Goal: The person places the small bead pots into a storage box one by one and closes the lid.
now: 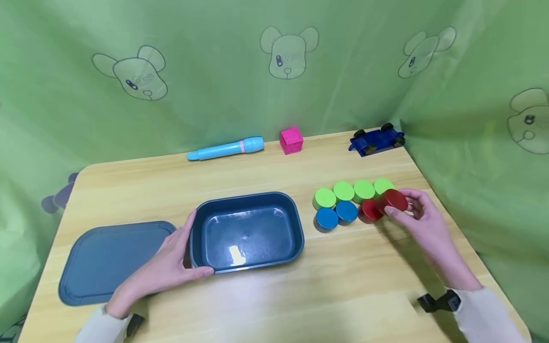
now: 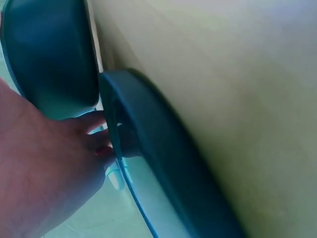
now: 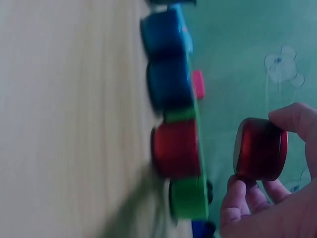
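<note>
My right hand [image 1: 422,221] pinches a red round piece [image 1: 395,200] between thumb and fingers, held above the right end of the front row. In the right wrist view that red piece [image 3: 260,148] is off the table beside the other pieces. Another red piece [image 1: 371,210] stands on the table, with two blue pieces [image 1: 326,219] to its left. Behind them is a row of several green pieces [image 1: 343,191]. My left hand [image 1: 165,264] grips the left side of a dark blue open box [image 1: 246,236], thumb at the front corner; inside, the box holds nothing.
A flat dark blue lid [image 1: 113,259] lies left of the box, partly behind my left forearm. Along the back edge are a light blue pen-shaped object [image 1: 227,149], a pink cube [image 1: 291,140] and a dark blue toy car [image 1: 376,140]. Green curtain hangs behind the table and at both sides.
</note>
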`<control>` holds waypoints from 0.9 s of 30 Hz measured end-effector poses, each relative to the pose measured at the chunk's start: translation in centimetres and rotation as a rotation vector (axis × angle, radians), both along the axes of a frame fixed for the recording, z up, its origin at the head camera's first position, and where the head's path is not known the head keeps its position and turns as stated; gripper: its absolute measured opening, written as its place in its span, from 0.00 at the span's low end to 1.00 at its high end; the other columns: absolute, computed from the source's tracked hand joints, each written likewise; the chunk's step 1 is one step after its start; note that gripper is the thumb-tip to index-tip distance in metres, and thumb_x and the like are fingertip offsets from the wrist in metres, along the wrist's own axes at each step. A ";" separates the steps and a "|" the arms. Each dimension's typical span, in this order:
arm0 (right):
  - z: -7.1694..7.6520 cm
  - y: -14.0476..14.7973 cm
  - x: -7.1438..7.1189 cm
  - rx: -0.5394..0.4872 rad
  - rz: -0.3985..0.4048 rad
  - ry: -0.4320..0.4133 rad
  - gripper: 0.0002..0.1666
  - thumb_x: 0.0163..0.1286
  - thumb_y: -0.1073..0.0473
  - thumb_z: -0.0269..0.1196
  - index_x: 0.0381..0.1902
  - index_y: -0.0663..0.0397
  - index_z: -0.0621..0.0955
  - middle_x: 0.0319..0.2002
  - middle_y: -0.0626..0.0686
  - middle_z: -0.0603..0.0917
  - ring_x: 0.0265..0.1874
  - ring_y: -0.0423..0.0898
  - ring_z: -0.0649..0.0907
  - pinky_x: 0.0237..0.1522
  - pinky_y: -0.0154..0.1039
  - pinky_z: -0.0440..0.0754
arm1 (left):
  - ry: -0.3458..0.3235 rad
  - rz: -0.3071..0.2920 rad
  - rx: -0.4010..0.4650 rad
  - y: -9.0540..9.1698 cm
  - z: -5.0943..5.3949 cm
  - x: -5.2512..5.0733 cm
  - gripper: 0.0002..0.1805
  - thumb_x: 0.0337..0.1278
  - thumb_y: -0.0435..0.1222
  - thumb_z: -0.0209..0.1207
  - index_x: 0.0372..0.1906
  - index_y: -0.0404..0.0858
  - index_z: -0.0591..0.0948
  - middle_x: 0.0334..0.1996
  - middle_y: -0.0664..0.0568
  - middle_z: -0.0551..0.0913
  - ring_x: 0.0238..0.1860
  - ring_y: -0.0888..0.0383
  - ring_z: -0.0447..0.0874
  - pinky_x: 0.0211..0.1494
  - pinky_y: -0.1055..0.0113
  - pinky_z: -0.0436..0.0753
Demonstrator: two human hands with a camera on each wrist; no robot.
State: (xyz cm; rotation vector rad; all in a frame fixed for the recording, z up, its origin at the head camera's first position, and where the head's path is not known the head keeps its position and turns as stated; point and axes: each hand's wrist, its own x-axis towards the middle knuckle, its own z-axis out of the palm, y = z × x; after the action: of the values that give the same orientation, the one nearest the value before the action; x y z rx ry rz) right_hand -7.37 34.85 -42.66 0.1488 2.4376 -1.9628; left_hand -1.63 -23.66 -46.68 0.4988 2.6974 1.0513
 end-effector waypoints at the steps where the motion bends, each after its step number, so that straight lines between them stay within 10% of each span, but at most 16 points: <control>1: 0.1 -0.5 0.1 0.027 0.008 -0.013 0.28 0.77 0.64 0.72 0.68 0.44 0.75 0.58 0.44 0.80 0.53 0.37 0.82 0.47 0.26 0.83 | 0.000 -0.002 0.004 0.0 -0.1 0.1 0.77 0.53 0.64 0.78 0.91 0.52 0.34 0.85 0.35 0.57 0.80 0.28 0.56 0.73 0.21 0.56; 13: 1.8 -7.4 -0.4 0.209 0.156 0.005 0.34 0.77 0.59 0.73 0.74 0.61 0.71 0.61 0.57 0.80 0.50 0.43 0.84 0.48 0.29 0.84 | 0.008 -0.008 0.003 -0.2 0.0 0.0 0.77 0.54 0.64 0.78 0.91 0.52 0.32 0.83 0.32 0.61 0.79 0.27 0.58 0.74 0.22 0.54; 27: 2.1 -14.1 -1.7 0.214 0.298 0.018 0.35 0.70 0.58 0.79 0.69 0.57 0.77 0.37 0.60 0.81 0.33 0.49 0.79 0.33 0.34 0.77 | -0.024 -0.042 -0.067 -0.2 0.6 -0.2 0.76 0.58 0.70 0.72 0.90 0.51 0.28 0.84 0.30 0.54 0.83 0.29 0.52 0.78 0.26 0.48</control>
State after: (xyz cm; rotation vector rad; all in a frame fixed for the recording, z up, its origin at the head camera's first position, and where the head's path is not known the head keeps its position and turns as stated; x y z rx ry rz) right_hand -9.04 20.72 -40.53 -0.2197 2.5004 -1.5899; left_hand -1.80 -23.84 -46.09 0.5252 2.6787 0.9469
